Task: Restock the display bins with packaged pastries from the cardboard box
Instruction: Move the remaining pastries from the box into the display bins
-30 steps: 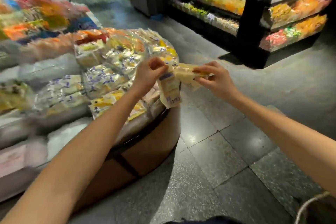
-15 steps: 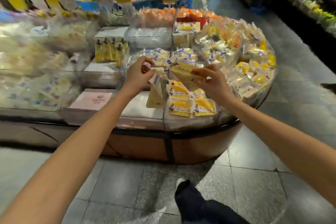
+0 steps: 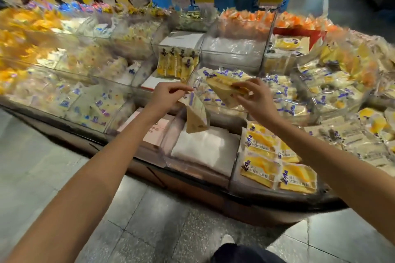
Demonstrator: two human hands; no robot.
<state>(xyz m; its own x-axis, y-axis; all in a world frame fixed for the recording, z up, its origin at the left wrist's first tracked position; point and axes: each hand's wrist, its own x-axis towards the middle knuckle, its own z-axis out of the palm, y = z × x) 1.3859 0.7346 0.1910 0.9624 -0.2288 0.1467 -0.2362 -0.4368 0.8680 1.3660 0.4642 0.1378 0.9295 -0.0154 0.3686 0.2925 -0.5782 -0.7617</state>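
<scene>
We reached both arms out over the display bins point(image 3: 205, 149); our left hand point(image 3: 168, 96) pinched a dangling pastry packet point(image 3: 195, 114) by its top, while our right hand point(image 3: 254, 98) gripped a second pastry packet point(image 3: 223, 85) just beside it

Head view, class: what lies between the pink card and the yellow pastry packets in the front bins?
A white wrapped pad lies between them; the head view shows it.
</scene>
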